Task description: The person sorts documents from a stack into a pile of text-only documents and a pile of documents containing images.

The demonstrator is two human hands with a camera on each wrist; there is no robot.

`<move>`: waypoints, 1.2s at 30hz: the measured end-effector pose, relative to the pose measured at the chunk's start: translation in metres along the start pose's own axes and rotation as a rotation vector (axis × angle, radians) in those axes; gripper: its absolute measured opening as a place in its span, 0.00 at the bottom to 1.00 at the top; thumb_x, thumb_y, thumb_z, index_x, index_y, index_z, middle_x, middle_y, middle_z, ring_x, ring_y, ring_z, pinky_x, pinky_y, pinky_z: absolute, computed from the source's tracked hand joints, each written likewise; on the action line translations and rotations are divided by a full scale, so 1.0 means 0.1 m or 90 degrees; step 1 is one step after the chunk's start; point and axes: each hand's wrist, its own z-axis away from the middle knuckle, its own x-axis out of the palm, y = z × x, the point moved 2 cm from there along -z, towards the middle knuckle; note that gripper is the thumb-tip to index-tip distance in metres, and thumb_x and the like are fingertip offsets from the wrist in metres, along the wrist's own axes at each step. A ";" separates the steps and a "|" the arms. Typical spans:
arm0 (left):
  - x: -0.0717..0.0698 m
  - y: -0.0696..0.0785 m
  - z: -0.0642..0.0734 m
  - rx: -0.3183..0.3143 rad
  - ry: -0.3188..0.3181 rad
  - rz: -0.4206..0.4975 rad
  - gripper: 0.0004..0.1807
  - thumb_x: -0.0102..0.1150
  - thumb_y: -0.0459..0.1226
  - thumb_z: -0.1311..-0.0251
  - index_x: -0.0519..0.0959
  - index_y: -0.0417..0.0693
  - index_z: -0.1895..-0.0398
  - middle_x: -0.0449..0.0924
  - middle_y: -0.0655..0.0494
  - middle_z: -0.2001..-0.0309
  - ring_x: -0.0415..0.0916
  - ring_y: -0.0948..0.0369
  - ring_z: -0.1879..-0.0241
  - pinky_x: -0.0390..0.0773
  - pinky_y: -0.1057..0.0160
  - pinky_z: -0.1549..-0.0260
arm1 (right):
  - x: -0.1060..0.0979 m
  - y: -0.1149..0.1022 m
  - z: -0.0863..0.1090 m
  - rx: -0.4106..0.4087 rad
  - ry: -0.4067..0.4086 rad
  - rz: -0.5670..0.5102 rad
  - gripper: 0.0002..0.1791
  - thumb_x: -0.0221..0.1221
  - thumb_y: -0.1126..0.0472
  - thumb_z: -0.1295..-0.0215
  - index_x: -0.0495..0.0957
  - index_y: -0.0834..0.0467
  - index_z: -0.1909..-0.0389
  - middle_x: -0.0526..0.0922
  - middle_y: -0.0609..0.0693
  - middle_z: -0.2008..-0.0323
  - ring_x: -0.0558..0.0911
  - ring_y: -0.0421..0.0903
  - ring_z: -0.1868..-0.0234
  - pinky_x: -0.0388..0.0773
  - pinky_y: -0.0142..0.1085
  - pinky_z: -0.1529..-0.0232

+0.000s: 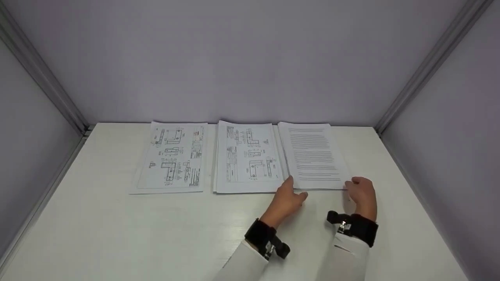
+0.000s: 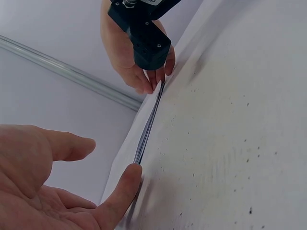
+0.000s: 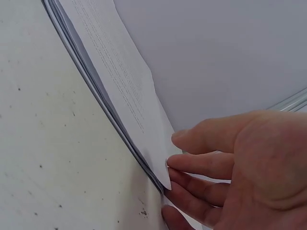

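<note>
On the right of the table lies a stack of printed text sheets point(image 1: 314, 156), its near edge facing me. My left hand point(image 1: 287, 200) is at that stack's near left corner, thumb and fingers spread. In the left wrist view, one extended fingertip point(image 2: 130, 175) meets the layered paper edge. At the near right corner is my right hand point(image 1: 361, 192). Its loosely bent fingers point(image 3: 199, 165) touch the corner of the sheets in the right wrist view, with the thumb beside the side edge. The top sheet's corner lifts slightly from those below.
A stack of technical drawings point(image 1: 242, 171) lies just left of the text sheets, and another drawing stack point(image 1: 156, 183) lies farther left. The white table point(image 1: 156, 234) meets grey walls point(image 1: 250, 62) at the back and sides. Both wrists wear black camera bands point(image 1: 363, 230).
</note>
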 end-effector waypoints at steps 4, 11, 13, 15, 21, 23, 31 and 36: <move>0.01 0.00 0.01 0.005 -0.004 0.004 0.43 0.63 0.42 0.29 0.54 0.38 0.18 0.58 0.45 0.20 0.54 0.53 0.21 0.58 0.53 0.24 | -0.01 0.02 -0.01 0.005 0.002 -0.010 0.34 0.45 0.58 0.22 0.56 0.73 0.23 0.58 0.72 0.24 0.58 0.67 0.22 0.56 0.56 0.23; -0.03 0.05 0.02 0.027 -0.010 0.010 0.41 0.62 0.41 0.29 0.56 0.40 0.19 0.60 0.46 0.21 0.56 0.54 0.21 0.59 0.54 0.25 | -0.03 0.00 -0.02 0.003 0.001 -0.017 0.35 0.44 0.56 0.23 0.54 0.73 0.22 0.57 0.72 0.23 0.57 0.67 0.22 0.55 0.56 0.23; -0.06 0.08 0.03 0.053 -0.009 0.020 0.37 0.62 0.39 0.29 0.60 0.43 0.20 0.64 0.47 0.23 0.60 0.54 0.23 0.62 0.54 0.26 | -0.05 -0.03 -0.01 -0.004 0.008 -0.009 0.36 0.43 0.55 0.22 0.54 0.73 0.22 0.58 0.72 0.23 0.56 0.68 0.22 0.55 0.57 0.23; -0.11 0.12 0.04 0.085 -0.005 0.035 0.34 0.61 0.37 0.29 0.64 0.47 0.22 0.68 0.49 0.25 0.65 0.55 0.26 0.67 0.55 0.30 | -0.07 -0.07 0.01 -0.018 0.022 -0.004 0.36 0.43 0.54 0.22 0.55 0.72 0.22 0.58 0.72 0.23 0.56 0.69 0.22 0.55 0.58 0.23; -0.40 0.22 0.13 0.122 0.054 0.006 0.31 0.61 0.40 0.28 0.68 0.51 0.24 0.72 0.53 0.30 0.77 0.63 0.47 0.80 0.63 0.55 | -0.13 -0.32 0.16 -0.110 0.094 -0.041 0.32 0.46 0.57 0.20 0.60 0.68 0.23 0.64 0.69 0.25 0.60 0.67 0.24 0.60 0.58 0.26; -0.57 0.23 0.14 0.143 0.081 -0.004 0.28 0.61 0.40 0.27 0.71 0.49 0.26 0.75 0.54 0.33 0.77 0.63 0.47 0.80 0.63 0.54 | -0.12 -0.45 0.24 -0.154 0.120 -0.060 0.30 0.47 0.58 0.20 0.63 0.66 0.23 0.68 0.67 0.27 0.64 0.64 0.25 0.62 0.57 0.26; -1.46 0.00 0.10 0.172 0.181 0.004 0.19 0.61 0.35 0.28 0.79 0.46 0.36 0.82 0.52 0.40 0.77 0.52 0.39 0.78 0.57 0.41 | 0.11 -0.92 0.43 -0.338 0.143 -0.086 0.22 0.50 0.60 0.20 0.75 0.63 0.31 0.79 0.62 0.38 0.76 0.57 0.35 0.71 0.52 0.34; -2.00 -0.22 0.13 0.124 0.235 -0.024 0.19 0.61 0.37 0.28 0.79 0.46 0.36 0.82 0.51 0.40 0.77 0.53 0.39 0.77 0.55 0.39 | 0.39 -1.13 0.45 -0.424 0.100 -0.063 0.18 0.53 0.64 0.23 0.80 0.65 0.38 0.83 0.62 0.44 0.80 0.58 0.43 0.75 0.50 0.41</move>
